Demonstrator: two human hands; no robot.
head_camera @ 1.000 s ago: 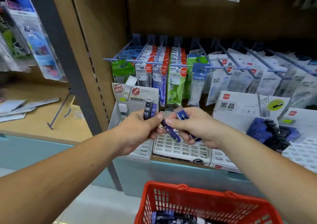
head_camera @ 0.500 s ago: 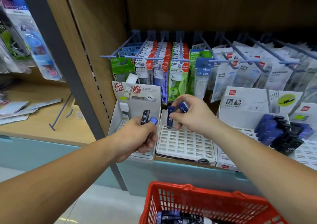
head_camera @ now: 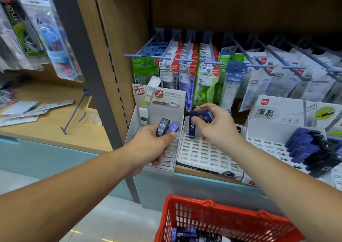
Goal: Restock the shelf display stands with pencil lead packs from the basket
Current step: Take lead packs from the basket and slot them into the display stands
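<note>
so the right hand [head_camera: 216, 126] is pinching a slim blue pencil lead pack [head_camera: 192, 126] upright, bottom end right at the back row of the white slotted display tray [head_camera: 203, 154]. I reckon it's held vertical because those slots are narrow and only take a pack end-on. Can't tell if the tip is actually in a slot or just over it

a second blue pack [head_camera: 206, 116] is tucked higher up in the same fingers, probably queued as the next one

left hand [head_camera: 149, 147] is curled around a black HB 0.5 pack [head_camera: 162, 127] plus another blue one [head_camera: 173, 128], over the white cardboard stand [head_camera: 162, 103] next door. Looks like a handy reserve, saves bending down each time

the red plastic mesh basket [head_camera: 177, 199] sits below the shelf edge with more packs [head_camera: 196, 234] in the bottom. Middle tray is nearly all vacant slots, so I'd say plenty left to do
</note>
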